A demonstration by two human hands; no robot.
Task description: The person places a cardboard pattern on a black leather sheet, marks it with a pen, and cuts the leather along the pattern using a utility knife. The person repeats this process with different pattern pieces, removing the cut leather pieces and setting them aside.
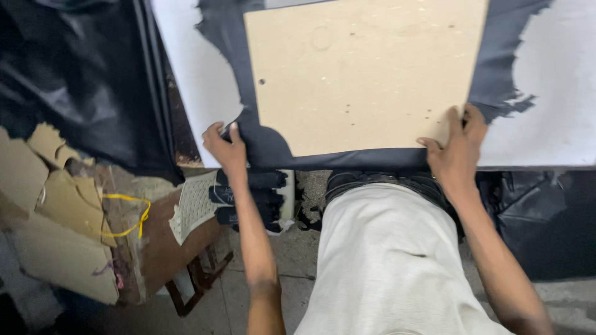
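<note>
Stiff, light-looking tan board (363, 74) lies on limp dark fabric (273, 146) over the table (559, 93); left hand (225, 146) pinches the fabric's edge, right hand (456, 146) presses the board's near corner.

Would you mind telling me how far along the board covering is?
Done: the pale flat fibreboard panel lies on the dark fabric sheet. In hand: the left hand grips the fabric at the near left corner; the right hand presses the panel's near right corner. Left: fabric edges lie unfolded all round.
</note>
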